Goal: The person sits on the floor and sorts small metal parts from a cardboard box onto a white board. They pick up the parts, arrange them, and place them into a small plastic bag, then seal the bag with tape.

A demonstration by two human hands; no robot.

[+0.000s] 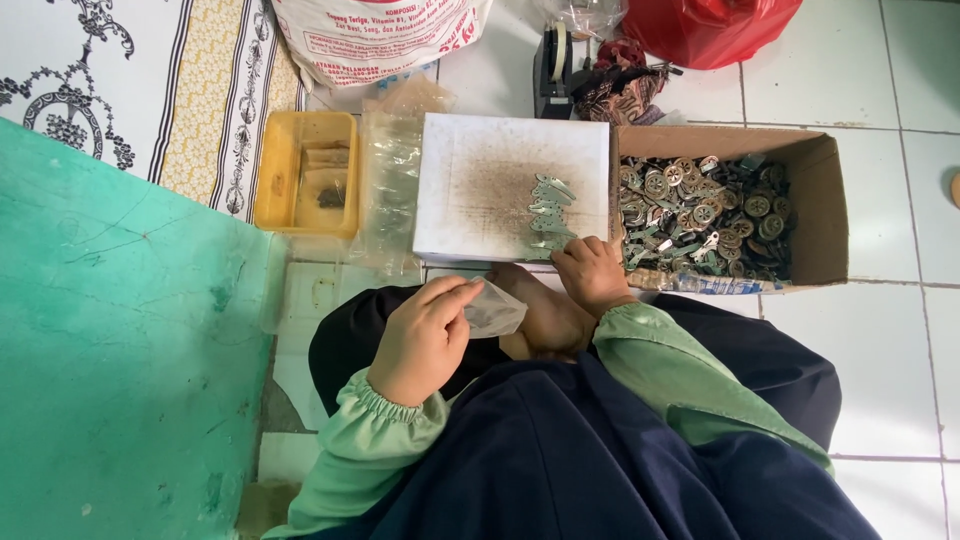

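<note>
Left hand [422, 340] pinches small clear plastic bag [492, 308], near side of white board [480, 190]. Right hand [592, 272] rests fingertips on flat metal pieces [548, 212] at board's right edge, grip unclear. Bagging step; next likely needs bag mouth open. Cardboard box [825, 200] of parts right.

Tight quarters around a white board [480, 190] on the tiled floor [890, 330].
Its stained centre lies open; a yellow tray [305, 175] and plastic bags [390, 180] flank one side, a cardboard box [825, 210] of metal parts the other, a tape dispenser [555, 65] behind.
</note>
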